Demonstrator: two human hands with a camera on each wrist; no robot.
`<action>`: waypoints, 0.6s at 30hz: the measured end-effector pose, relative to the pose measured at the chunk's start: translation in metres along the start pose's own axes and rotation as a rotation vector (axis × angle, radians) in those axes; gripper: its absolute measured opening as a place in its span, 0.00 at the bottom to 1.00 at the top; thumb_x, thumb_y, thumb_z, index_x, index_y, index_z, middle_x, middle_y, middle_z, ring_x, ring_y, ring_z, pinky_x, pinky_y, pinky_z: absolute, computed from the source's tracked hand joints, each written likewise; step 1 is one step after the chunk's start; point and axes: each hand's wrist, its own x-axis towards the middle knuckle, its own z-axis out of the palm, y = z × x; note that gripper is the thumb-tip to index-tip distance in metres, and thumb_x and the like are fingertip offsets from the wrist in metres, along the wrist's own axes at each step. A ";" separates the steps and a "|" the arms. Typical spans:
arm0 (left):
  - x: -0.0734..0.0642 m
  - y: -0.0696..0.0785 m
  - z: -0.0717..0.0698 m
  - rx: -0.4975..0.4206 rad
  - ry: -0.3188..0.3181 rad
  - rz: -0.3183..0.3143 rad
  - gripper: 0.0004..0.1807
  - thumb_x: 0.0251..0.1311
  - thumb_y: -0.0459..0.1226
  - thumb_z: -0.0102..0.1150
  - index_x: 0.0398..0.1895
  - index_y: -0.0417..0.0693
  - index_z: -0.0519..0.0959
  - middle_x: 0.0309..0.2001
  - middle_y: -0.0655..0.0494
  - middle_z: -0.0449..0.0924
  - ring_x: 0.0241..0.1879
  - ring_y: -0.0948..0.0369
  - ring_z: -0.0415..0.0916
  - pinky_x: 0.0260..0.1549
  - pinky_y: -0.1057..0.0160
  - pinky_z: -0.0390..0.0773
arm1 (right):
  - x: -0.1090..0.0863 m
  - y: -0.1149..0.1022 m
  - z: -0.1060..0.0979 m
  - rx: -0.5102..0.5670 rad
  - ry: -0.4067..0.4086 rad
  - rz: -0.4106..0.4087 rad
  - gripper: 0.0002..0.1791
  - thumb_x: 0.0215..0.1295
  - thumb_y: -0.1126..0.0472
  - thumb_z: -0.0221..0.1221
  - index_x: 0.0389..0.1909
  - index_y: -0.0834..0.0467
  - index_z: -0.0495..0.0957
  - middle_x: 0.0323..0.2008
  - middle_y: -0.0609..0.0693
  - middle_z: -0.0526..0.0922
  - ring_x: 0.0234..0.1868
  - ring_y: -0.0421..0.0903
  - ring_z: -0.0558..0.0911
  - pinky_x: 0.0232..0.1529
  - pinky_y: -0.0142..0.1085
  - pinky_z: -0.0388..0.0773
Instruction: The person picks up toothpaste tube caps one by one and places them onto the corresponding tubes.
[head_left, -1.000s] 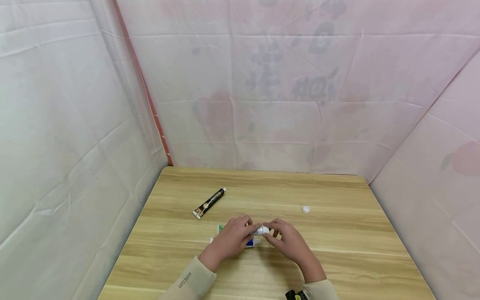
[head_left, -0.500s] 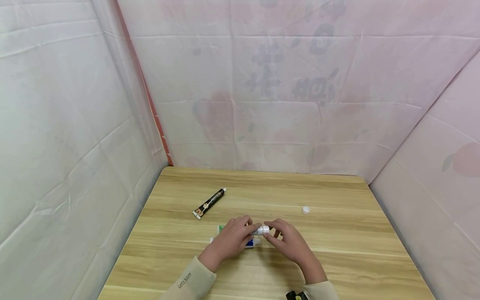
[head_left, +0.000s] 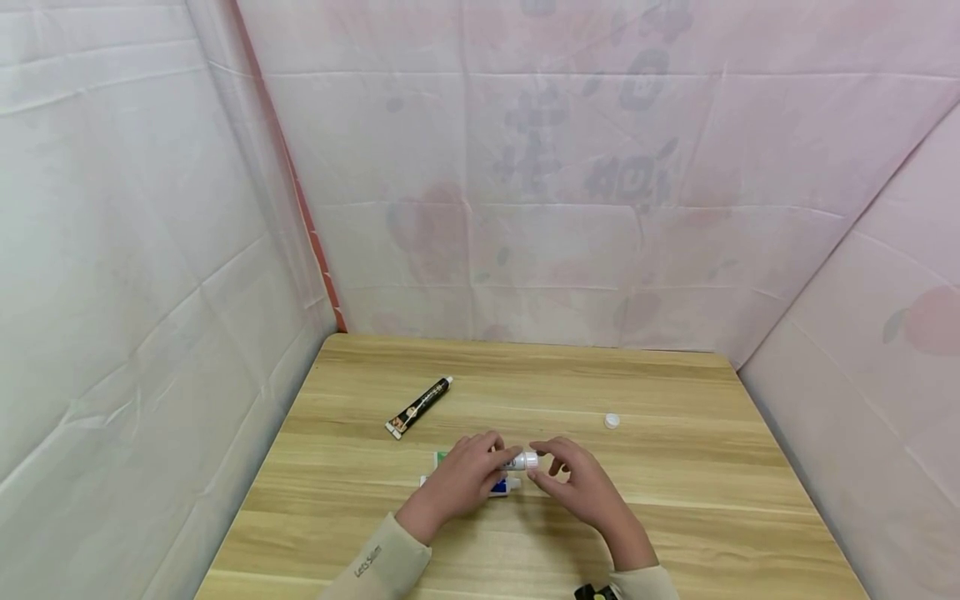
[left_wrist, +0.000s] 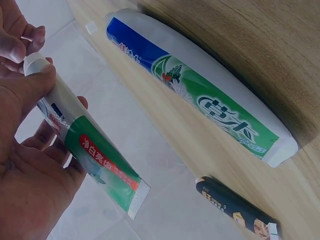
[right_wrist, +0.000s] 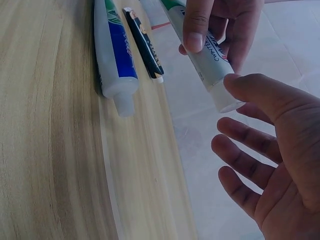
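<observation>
My left hand point(head_left: 468, 475) grips a white-and-green toothpaste tube point(left_wrist: 102, 155), its thumb across the upper part near the neck. The tube is raised above the table, with its white cap point(right_wrist: 226, 100) pointing towards my right hand point(head_left: 577, 477). My right thumb touches the side of that cap, and the index finger is partly hidden behind it; the other right fingers are spread loosely. Below the hands lies a larger blue, green and white toothpaste tube point(left_wrist: 200, 92), capped; the left hand partly covers it in the head view.
A black toothpaste tube point(head_left: 418, 407) lies slantwise at the left of the wooden table point(head_left: 675, 517). A loose white cap point(head_left: 612, 421) sits on the right side. White printed sheets point(head_left: 555, 250) surround the table at the back and sides.
My right thumb and index finger have shifted slightly around the cap, leaving more of it visible. The left hand and its tube hold nearly still.
</observation>
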 end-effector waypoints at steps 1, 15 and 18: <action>0.000 0.000 0.000 -0.003 0.002 0.002 0.25 0.71 0.38 0.67 0.71 0.56 0.80 0.48 0.61 0.80 0.40 0.68 0.72 0.46 0.65 0.75 | 0.000 0.001 0.000 0.004 0.006 -0.005 0.23 0.69 0.51 0.72 0.61 0.51 0.84 0.51 0.40 0.86 0.38 0.34 0.81 0.44 0.45 0.84; 0.002 -0.002 0.000 -0.005 0.020 0.017 0.25 0.72 0.38 0.66 0.71 0.57 0.80 0.48 0.62 0.81 0.40 0.68 0.71 0.46 0.65 0.75 | 0.002 0.003 0.001 0.006 0.050 -0.082 0.20 0.62 0.67 0.75 0.52 0.51 0.82 0.48 0.42 0.86 0.38 0.38 0.83 0.43 0.44 0.83; 0.001 -0.002 0.001 0.002 0.022 0.029 0.25 0.72 0.39 0.66 0.71 0.57 0.80 0.48 0.62 0.81 0.40 0.68 0.71 0.45 0.66 0.75 | 0.001 0.003 0.003 0.005 0.056 -0.093 0.21 0.60 0.69 0.75 0.51 0.50 0.82 0.47 0.42 0.86 0.37 0.36 0.83 0.42 0.43 0.83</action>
